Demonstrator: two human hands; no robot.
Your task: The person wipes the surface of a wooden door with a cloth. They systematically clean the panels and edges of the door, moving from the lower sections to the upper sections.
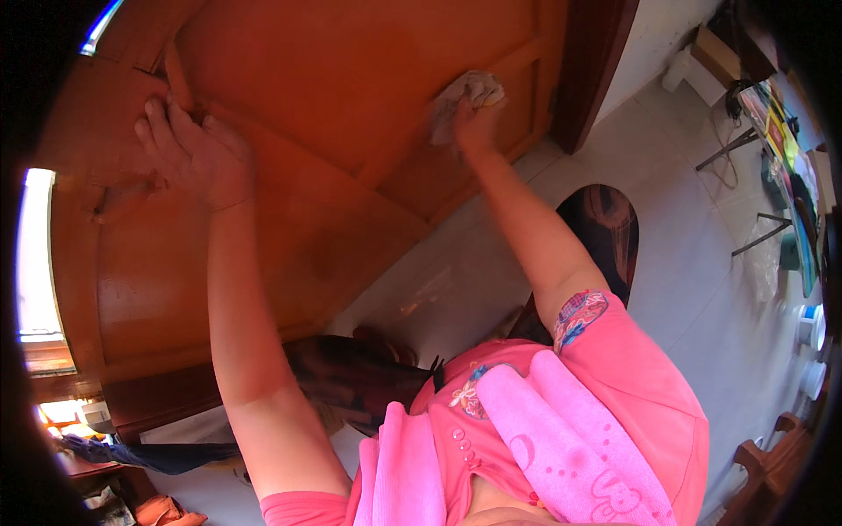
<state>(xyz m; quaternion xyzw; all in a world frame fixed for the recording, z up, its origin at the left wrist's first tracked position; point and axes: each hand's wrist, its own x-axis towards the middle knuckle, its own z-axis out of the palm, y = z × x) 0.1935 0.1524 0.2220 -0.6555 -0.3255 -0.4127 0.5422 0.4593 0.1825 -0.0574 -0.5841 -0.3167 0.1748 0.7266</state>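
Note:
A brownish-red wooden panelled door [355,72] fills the upper left, with raised mouldings between its panels. My right hand [478,128] holds a crumpled pale cloth [470,92] against the door, near a moulding by its lower panel. The hand and cloth are slightly blurred. On the left, my left hand [197,154] rests against the door's wood, thumb and fingers apart. A narrow raised wooden piece [177,75] runs down between its index finger and thumb; whether it is a handle or a moulding is unclear.
A dark door frame [595,59] meets a white wall. Grey floor tiles [677,217] lie below. To the right are a folding-leg table [783,138] with things on it, cardboard boxes [717,56], white tubs [812,327] and carved wooden furniture [773,460]. Dark fabric [164,458] lies lower left.

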